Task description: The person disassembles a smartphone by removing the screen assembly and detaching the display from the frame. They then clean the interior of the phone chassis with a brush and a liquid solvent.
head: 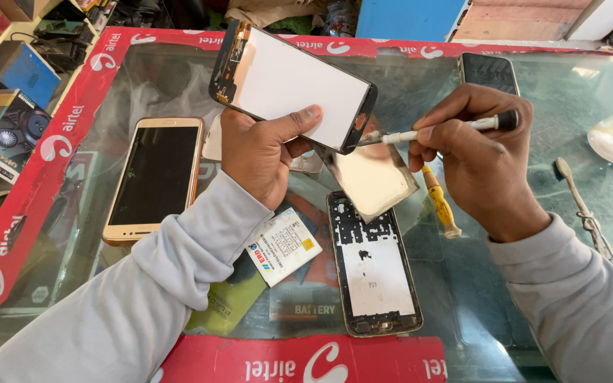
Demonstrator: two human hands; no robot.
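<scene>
At frame centre, the left hand (260, 152) grips the tilted screen panel (299, 84) while the right hand (473, 142), clasping a screwdriver (434, 131), points its tip leftward at the panel's lower right edge.

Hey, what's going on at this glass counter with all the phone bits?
A person is working on a taken-apart phone. The left hand holds up a loose screen panel, white back facing the camera. The right hand grips a small screwdriver, its tip at the panel's lower edge, where a shiny metal sheet hangs. On the glass counter lie an opened phone frame, a white battery and a gold phone.
</scene>
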